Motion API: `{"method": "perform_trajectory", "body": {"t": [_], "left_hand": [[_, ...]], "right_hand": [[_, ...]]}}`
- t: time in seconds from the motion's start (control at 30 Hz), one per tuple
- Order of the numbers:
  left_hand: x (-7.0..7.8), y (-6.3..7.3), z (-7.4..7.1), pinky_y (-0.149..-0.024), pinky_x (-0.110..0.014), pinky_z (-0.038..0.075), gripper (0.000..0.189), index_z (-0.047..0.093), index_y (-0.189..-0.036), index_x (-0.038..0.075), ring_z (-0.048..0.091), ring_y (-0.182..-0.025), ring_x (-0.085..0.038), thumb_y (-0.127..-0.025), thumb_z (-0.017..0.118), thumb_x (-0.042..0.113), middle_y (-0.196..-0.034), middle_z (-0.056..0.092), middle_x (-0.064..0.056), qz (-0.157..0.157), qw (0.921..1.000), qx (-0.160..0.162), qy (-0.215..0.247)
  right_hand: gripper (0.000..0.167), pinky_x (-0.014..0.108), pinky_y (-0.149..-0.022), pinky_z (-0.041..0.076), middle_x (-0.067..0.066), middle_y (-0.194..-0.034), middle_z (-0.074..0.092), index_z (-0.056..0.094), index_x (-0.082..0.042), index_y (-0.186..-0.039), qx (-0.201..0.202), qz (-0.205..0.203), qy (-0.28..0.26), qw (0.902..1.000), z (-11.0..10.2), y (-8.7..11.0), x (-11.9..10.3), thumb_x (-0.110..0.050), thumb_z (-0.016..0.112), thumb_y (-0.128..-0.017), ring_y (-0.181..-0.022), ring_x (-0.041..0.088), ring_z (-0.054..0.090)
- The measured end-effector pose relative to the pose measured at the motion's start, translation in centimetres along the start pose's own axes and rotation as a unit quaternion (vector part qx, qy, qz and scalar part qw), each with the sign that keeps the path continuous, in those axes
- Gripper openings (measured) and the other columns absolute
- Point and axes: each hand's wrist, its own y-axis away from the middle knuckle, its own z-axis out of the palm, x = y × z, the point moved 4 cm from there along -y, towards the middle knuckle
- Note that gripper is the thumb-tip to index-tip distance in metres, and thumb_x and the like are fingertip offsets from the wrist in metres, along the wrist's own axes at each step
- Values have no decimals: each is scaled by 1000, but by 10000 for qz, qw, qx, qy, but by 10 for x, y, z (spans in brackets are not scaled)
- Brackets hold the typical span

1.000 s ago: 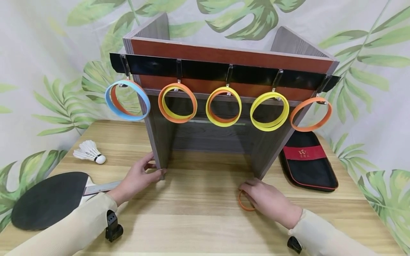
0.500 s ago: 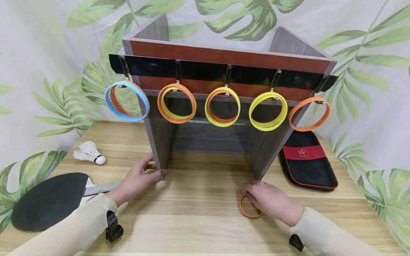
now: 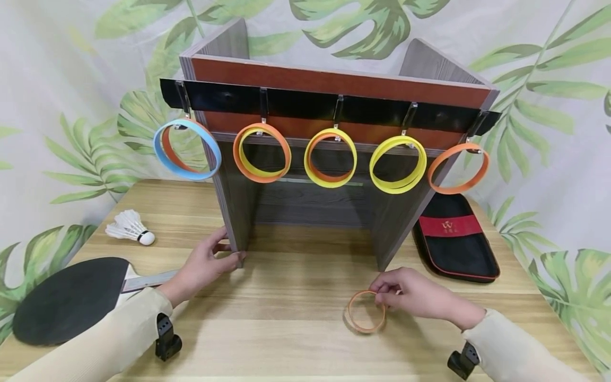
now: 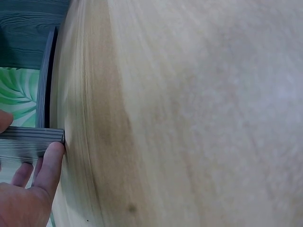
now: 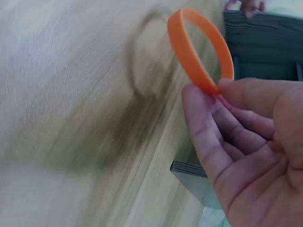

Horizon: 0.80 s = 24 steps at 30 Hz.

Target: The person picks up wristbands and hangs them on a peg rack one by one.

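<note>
In the head view my left hand (image 3: 205,265) holds the lower front end of the grey wooden stand's left side panel (image 3: 241,212). The left wrist view shows thumb and fingers on either side of that panel (image 4: 28,142). My right hand (image 3: 420,294) pinches an orange silicone wristband (image 3: 366,331) between thumb and fingertips, just above the table. From the right wrist the wristband (image 5: 189,52) appears tilted up, its shadow on the wood. Wristbands hang from hooks on the stand's black strip (image 3: 300,101): a blue one (image 3: 176,168) with an orange behind, yellow and orange ones, and a single orange (image 3: 484,170) at right.
At left on the wooden table (image 3: 286,345) lie a shuttlecock (image 3: 129,227) and a black table tennis bat (image 3: 71,300), its handle partly behind my left wrist. A black case with a red band (image 3: 458,249) lies right of the stand. Leaf-patterned cloth hangs behind.
My right hand has drawn back to the right, away from the stand's right panel, and turned, bringing the orange wristband into fuller view. The left hand stays on the left panel.
</note>
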Motion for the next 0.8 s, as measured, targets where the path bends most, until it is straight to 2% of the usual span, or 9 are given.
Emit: {"method": "perform_trajectory", "body": {"t": [0.13, 0.3, 0.43, 0.57, 0.63, 0.73, 0.8], "left_hand": [[0, 0, 0, -83, -26, 62, 67, 36, -163, 11, 59, -124, -37, -103, 63, 4, -156, 46, -27, -20, 10000, -32, 13], [1, -1, 0, -82, -25, 61, 66, 38, -162, 11, 58, -125, -40, -102, 64, 5, -156, 47, -27, -12, 10000, -14, -10], [1, -1, -1, -82, -24, 61, 65, 39, -161, 11, 57, -127, -42, -102, 65, 6, -156, 46, -26, -25, 10000, 17, -22], [0, -1, -1, -82, -25, 61, 66, 38, -162, 10, 58, -125, -39, -102, 65, 6, -156, 46, -27, -38, 10000, -2, -12], [0, -1, -1, -82, -25, 62, 66, 37, -162, 10, 59, -124, -35, -102, 65, 6, -155, 47, -27, -52, 10000, -27, -11], [0, -2, -1, -83, -25, 62, 65, 38, -161, 9, 60, -121, -29, -102, 65, 6, -153, 49, -27, -74, 10000, -43, -20], [1, -2, -2, -83, -25, 62, 64, 40, -160, 9, 60, -119, -27, -102, 65, 7, -152, 50, -26, -83, 10000, -47, -24]], "right_hand": [[22, 25, -72, 62, 15, -90, 74, 68, 11, -111, -202, 68, -1088, 9938, -6, 8, -3, -9, 66, -102, -79, 1, 68], [25, 28, -79, 63, 3, -99, 75, 62, 15, -117, -227, -1, -1944, 9807, -20, 16, -16, -7, 62, -104, -84, 6, 70], [22, 32, -84, 64, 2, -105, 78, 62, 12, -119, 35, -98, -2091, 9778, -36, 22, -37, -5, 61, -104, -92, 11, 74], [17, 35, -84, 65, 2, -106, 79, 64, 5, -119, 478, -416, -1959, 9786, -57, 30, -60, 1, 60, -103, -93, 15, 76], [19, 34, -84, 65, 3, -107, 80, 65, 1, -120, 731, -652, -1904, 9768, -69, 34, -69, 6, 59, -102, -93, 17, 77], [28, 32, -85, 64, 5, -111, 79, 65, -1, -122, 1130, -975, -2034, 9676, -86, 41, -78, 14, 53, -101, -97, 17, 77], [31, 31, -86, 64, 9, -114, 79, 64, 1, -122, 1430, -1187, -2205, 9575, -96, 47, -81, 18, 50, -100, -99, 18, 77]]}}
